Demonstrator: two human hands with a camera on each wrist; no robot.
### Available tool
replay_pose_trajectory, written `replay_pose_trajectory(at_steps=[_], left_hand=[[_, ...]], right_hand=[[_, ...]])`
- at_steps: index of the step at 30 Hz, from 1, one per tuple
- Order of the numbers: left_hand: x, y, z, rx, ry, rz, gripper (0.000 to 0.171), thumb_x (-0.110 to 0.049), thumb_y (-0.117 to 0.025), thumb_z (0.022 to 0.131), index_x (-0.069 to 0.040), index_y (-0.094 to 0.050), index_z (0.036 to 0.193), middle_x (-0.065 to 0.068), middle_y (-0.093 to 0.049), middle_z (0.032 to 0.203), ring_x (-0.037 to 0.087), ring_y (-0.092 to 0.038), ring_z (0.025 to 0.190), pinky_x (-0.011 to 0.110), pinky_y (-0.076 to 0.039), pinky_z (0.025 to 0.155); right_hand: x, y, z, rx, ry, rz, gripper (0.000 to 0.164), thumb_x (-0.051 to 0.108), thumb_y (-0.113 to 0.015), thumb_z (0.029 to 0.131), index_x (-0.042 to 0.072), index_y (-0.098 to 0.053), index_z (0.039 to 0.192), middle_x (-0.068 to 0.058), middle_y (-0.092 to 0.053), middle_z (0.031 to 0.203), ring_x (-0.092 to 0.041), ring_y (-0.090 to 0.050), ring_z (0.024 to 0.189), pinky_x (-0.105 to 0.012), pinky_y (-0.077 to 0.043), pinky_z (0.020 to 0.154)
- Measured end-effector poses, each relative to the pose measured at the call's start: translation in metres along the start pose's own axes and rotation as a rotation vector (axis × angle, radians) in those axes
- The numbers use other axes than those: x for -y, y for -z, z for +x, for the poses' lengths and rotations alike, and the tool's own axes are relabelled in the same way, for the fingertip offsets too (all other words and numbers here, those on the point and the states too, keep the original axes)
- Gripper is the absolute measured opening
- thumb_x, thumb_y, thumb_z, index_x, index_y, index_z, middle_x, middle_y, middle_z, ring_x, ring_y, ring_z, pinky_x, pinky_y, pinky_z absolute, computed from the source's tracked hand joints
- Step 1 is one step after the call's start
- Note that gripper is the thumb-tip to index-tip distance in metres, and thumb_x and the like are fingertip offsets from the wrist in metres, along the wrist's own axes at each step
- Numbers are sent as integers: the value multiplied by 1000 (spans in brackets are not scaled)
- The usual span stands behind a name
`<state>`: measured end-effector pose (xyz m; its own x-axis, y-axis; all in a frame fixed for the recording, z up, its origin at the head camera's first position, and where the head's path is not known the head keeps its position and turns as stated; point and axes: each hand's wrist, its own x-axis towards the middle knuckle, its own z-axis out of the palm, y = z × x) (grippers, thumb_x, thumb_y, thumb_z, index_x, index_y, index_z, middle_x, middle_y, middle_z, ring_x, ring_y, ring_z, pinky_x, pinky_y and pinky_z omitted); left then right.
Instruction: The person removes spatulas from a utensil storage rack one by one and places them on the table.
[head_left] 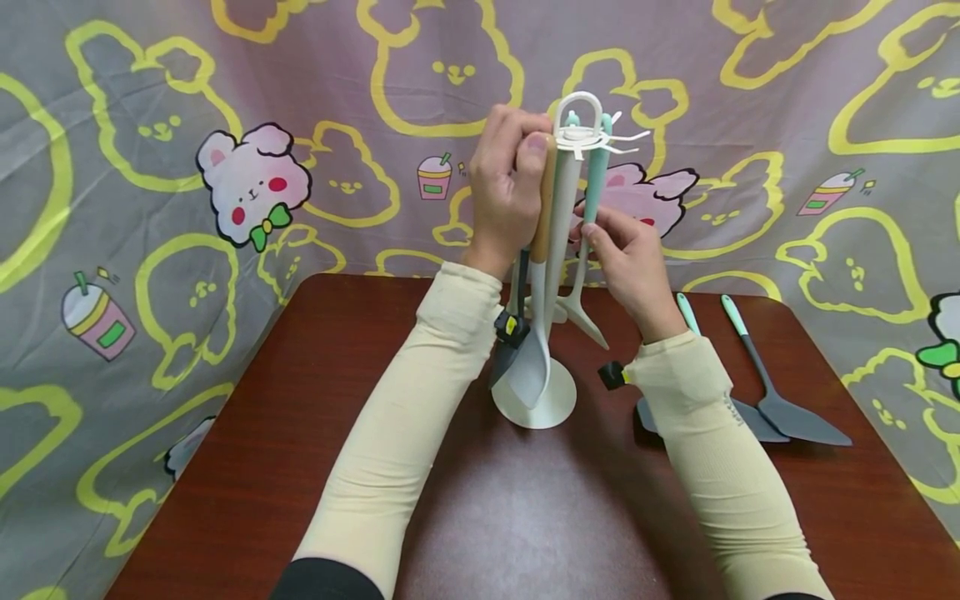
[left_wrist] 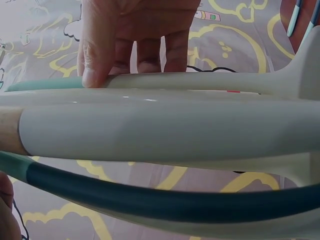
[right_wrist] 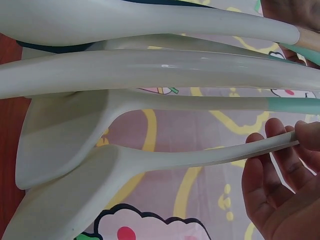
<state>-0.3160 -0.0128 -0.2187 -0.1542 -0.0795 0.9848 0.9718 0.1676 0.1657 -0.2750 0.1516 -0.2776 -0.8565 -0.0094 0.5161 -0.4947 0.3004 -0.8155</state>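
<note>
A white utensil stand (head_left: pixel 566 217) rises from a round base (head_left: pixel 558 400), with a loop and hook ring on top. My left hand (head_left: pixel 506 167) curls at the ring, its thumb against the wooden handle of a pale spoon (head_left: pixel 531 375); part of its grip is hidden. Beside that spoon hangs a dark utensil with a green handle (left_wrist: pixel 150 200). On the stand's right, my right hand (head_left: pixel 626 258) pinches a beige spatula (right_wrist: pixel 200 159) with a mint handle, whose top reaches the hooks. Another beige spatula (right_wrist: pixel 65 132) with a mint handle hangs between it and the post.
Two dark grey turners with mint handles lie on the right of the brown table (head_left: pixel 322 433); the nearer turner (head_left: pixel 802 421) overlaps the other, which my right forearm partly covers. A patterned curtain (head_left: pixel 405 208) surrounds the table at the back and sides.
</note>
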Motion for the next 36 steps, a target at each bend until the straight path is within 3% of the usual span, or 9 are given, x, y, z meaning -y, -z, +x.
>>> replay_pose_trajectory(at_steps=[13,20,36], left_hand=[[-1,1,1,-9,7,26,32,-18,-41,95,2,-64,85,15,-56,85,22,-50,77,27,-41,73],[-2,0,0,-3,10,10,31,-17,-42,95,2,-64,86,15,-55,85,22,-50,77,25,-41,73],[-1,1,1,-2,6,-1,30,-17,-43,95,2,-65,86,15,-56,85,22,-49,76,25,-41,73]], right_hand=[[2,1,1,-9,-9,-13,26,11,-56,99,2,-68,120,9,-70,84,-3,-65,79,-17,-51,71],[3,6,1,-11,-22,-60,26,14,-56,100,5,-69,120,20,-68,81,-1,-66,81,-16,-52,74],[3,6,4,-14,-38,-24,24,13,-55,100,6,-69,119,14,-69,82,-2,-66,80,-16,-54,74]])
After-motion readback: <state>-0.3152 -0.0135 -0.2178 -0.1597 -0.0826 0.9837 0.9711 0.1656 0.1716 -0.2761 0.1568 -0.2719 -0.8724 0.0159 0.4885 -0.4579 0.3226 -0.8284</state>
